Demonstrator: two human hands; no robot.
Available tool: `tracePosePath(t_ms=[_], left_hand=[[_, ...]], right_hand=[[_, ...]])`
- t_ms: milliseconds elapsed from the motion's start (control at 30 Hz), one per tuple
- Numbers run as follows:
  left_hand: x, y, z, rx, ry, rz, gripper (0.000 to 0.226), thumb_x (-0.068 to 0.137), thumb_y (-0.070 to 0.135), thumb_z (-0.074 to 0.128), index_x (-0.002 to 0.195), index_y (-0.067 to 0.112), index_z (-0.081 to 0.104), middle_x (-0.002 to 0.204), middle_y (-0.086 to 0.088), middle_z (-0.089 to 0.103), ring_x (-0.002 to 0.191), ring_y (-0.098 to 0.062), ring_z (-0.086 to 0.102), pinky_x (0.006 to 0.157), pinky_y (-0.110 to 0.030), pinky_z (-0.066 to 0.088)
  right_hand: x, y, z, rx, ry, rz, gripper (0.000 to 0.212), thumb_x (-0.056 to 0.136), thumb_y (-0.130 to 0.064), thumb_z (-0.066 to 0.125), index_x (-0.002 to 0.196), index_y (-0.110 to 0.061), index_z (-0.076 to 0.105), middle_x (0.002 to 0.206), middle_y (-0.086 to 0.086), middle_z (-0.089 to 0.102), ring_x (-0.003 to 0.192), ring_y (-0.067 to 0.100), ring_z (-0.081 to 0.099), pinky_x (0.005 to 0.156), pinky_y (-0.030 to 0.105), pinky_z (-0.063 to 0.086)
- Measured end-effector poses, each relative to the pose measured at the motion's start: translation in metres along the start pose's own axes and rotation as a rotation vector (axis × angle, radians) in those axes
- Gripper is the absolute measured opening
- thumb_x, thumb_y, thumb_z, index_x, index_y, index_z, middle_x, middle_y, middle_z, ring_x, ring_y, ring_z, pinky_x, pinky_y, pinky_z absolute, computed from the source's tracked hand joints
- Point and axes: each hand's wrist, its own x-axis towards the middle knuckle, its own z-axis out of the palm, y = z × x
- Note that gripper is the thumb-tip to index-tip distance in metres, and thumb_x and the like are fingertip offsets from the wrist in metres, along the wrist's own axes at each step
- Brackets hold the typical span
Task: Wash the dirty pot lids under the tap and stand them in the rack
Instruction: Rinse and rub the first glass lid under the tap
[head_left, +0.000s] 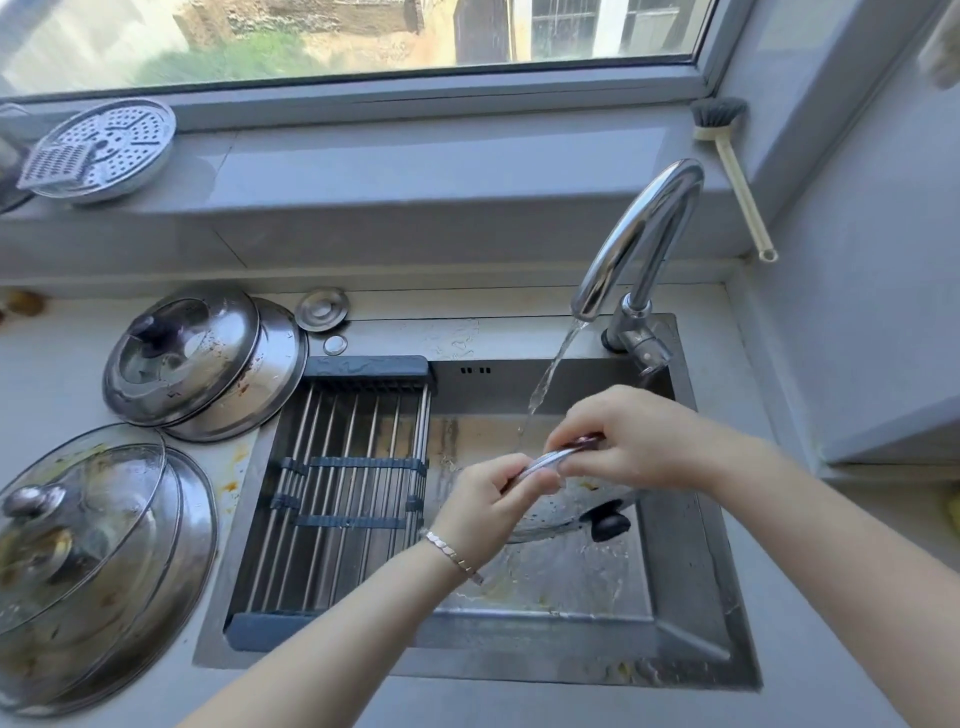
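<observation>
Glass with a steel rim makes up the lid (566, 506) being washed. It is held tilted over the sink (691, 571), right of centre in the frame, with its black knob (605, 524) turned down and to the right. The rim is gripped at its left edge by the left hand (485, 501), fingers curled round it. At the top edge it is pinched by the right hand (628, 441), just where the stream (550, 379) from the tap (639, 234) comes down.

The step in hand is judged to be the rinsing and rubbing of the rim. It would be done well if the lid were turned bit by bit, so that every part of the rim is passed under the water. The grip should be kept firm, since wet glass is likely to be slippery. The knob side should be rinsed too.

Water beads and a few orange specks can be seen on the glass near the right hand, so more rubbing is probably needed.

The rack (353, 467) is laid across the left half of the sink, close enough for a short carry. Soiled steel lids (202, 358) and a smeared glass lid (88, 561) are stacked on the counter (52, 358) at left.
</observation>
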Motion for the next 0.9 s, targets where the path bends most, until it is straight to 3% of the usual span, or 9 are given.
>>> tracePosePath(t_ms=[100, 200, 300, 400, 467, 567, 667, 800, 900], left_hand=[[0.008, 0.008, 0.003, -0.174, 0.155, -0.065, 0.028, 0.085, 0.036, 0.060, 0.075, 0.010, 0.064, 0.071, 0.000, 0.072, 0.074, -0.019, 0.072, 0.072, -0.042, 0.058], [0.015, 0.016, 0.002, -0.345, 0.353, -0.168, 0.027, 0.089, 0.029, 0.053, 0.073, 0.009, 0.062, 0.063, 0.001, 0.071, 0.064, -0.014, 0.071, 0.062, -0.031, 0.058], [0.019, 0.021, -0.001, -0.512, 0.461, -0.285, 0.035, 0.093, 0.027, 0.049, 0.076, -0.001, 0.062, 0.058, 0.000, 0.070, 0.056, -0.012, 0.069, 0.055, -0.026, 0.056], [0.025, 0.028, -0.003, -0.532, 0.532, -0.301, 0.041, 0.093, 0.027, 0.048, 0.060, 0.006, 0.059, 0.041, 0.005, 0.061, 0.040, -0.003, 0.058, 0.043, -0.022, 0.050], [0.026, 0.028, -0.006, -0.464, 0.603, -0.284, 0.046, 0.092, 0.030, 0.049, 0.051, 0.010, 0.055, 0.037, 0.009, 0.053, 0.040, -0.001, 0.049, 0.043, -0.017, 0.043], [0.027, 0.027, -0.014, -0.481, 0.615, -0.291, 0.048, 0.092, 0.035, 0.048, 0.060, 0.000, 0.059, 0.055, -0.008, 0.057, 0.056, -0.018, 0.051, 0.052, -0.023, 0.042], [0.028, 0.032, -0.015, -0.517, 0.608, -0.294, 0.049, 0.093, 0.034, 0.046, 0.064, -0.003, 0.056, 0.051, -0.009, 0.056, 0.049, -0.018, 0.053, 0.046, -0.022, 0.043], [0.022, 0.036, -0.005, -0.591, 0.557, -0.287, 0.043, 0.093, 0.029, 0.046, 0.062, 0.003, 0.060, 0.043, -0.001, 0.063, 0.042, -0.011, 0.063, 0.045, -0.024, 0.055], [0.020, 0.028, -0.011, -0.517, 0.627, -0.276, 0.048, 0.092, 0.032, 0.046, 0.054, 0.003, 0.051, 0.041, -0.001, 0.053, 0.036, -0.006, 0.050, 0.041, -0.021, 0.045]], right_hand=[[0.009, 0.011, 0.003, 0.217, 0.225, -0.028, 0.015, 0.076, -0.023, 0.074, 0.090, -0.020, 0.074, 0.080, -0.019, 0.063, 0.081, -0.001, 0.059, 0.074, 0.014, 0.045], [0.027, 0.024, 0.021, 0.371, 0.587, 0.222, 0.034, 0.088, -0.027, 0.061, 0.120, -0.016, 0.060, 0.124, -0.004, 0.056, 0.118, 0.005, 0.047, 0.102, 0.019, 0.033], [0.046, 0.018, 0.043, 0.570, 0.520, 0.503, 0.053, 0.100, -0.035, 0.031, 0.147, -0.011, 0.022, 0.156, 0.000, 0.016, 0.144, 0.011, 0.010, 0.113, 0.028, 0.010], [0.052, -0.015, 0.075, 0.335, 0.486, 0.336, 0.061, 0.099, -0.041, 0.022, 0.149, -0.011, 0.004, 0.156, -0.003, -0.007, 0.143, 0.008, -0.010, 0.116, 0.026, -0.005], [0.050, -0.032, 0.086, 0.218, 0.507, 0.138, 0.064, 0.092, -0.045, 0.013, 0.148, -0.017, 0.006, 0.151, -0.010, -0.010, 0.139, 0.001, -0.014, 0.113, 0.021, -0.011], [0.051, -0.031, 0.081, 0.152, 0.506, 0.122, 0.071, 0.083, -0.051, 0.008, 0.148, -0.023, 0.013, 0.149, -0.014, -0.008, 0.137, -0.001, -0.014, 0.111, 0.020, -0.013], [0.063, -0.033, 0.071, 0.185, 0.523, 0.263, 0.068, 0.087, -0.051, 0.010, 0.149, -0.023, 0.008, 0.157, -0.006, -0.005, 0.143, 0.008, -0.011, 0.114, 0.028, -0.010], [0.088, -0.027, 0.048, 0.604, 0.511, 0.723, 0.060, 0.099, -0.041, 0.016, 0.149, -0.012, -0.001, 0.158, 0.009, -0.006, 0.145, 0.022, -0.009, 0.117, 0.037, -0.006], [0.082, -0.044, 0.060, 0.431, 0.491, 0.545, 0.060, 0.100, -0.037, 0.018, 0.149, -0.010, -0.005, 0.157, 0.007, -0.013, 0.144, 0.019, -0.016, 0.116, 0.034, -0.011]])
